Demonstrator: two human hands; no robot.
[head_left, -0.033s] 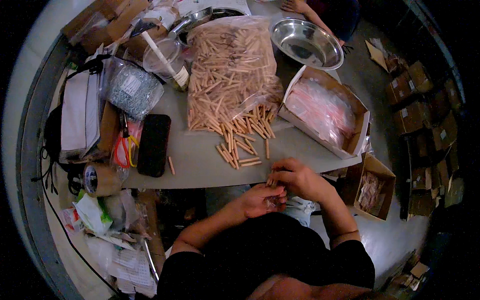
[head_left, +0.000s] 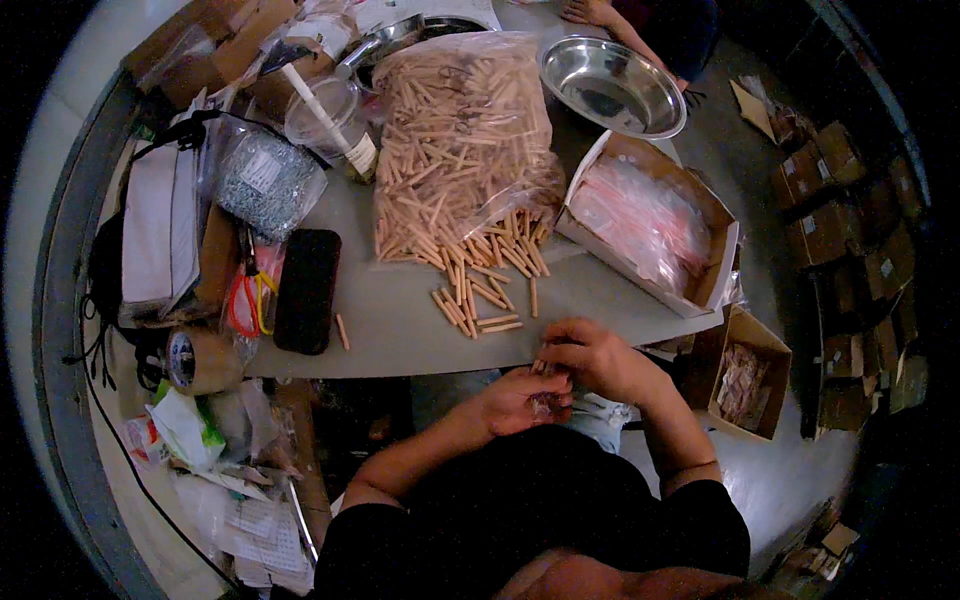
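Head view: wearer's side of the stick bag (head_left: 465, 130), the left hand (head_left: 512, 403) curls round clear plastic (head_left: 546, 404); whether the right hand (head_left: 592, 353) grips, I cannot tell; slackening fingers could drop it.

At the desk's (head_left: 400, 345) near edge, the left hand (head_left: 510, 403) and right hand (head_left: 595, 360) meet, fingers bent; what they hold is mostly hidden. Taking directions from the hands, a clear bag (head_left: 465, 130) stands toward 11 o'clock, wooden sticks (head_left: 487, 293) spilling from its near end. A white box (head_left: 716, 300) of pink-and-clear packets (head_left: 645, 215) is at 1 o'clock; past it, between 12 and 1, a steel bowl (head_left: 605, 85) and another person's arm (head_left: 632, 38). A carton (head_left: 765, 405) sits at 3 o'clock, below desk level. Tape (head_left: 210, 362) lies at 9 o'clock; toward 10, a black case (head_left: 307, 290), scissors (head_left: 243, 303) and a bag of metal bits (head_left: 268, 180).
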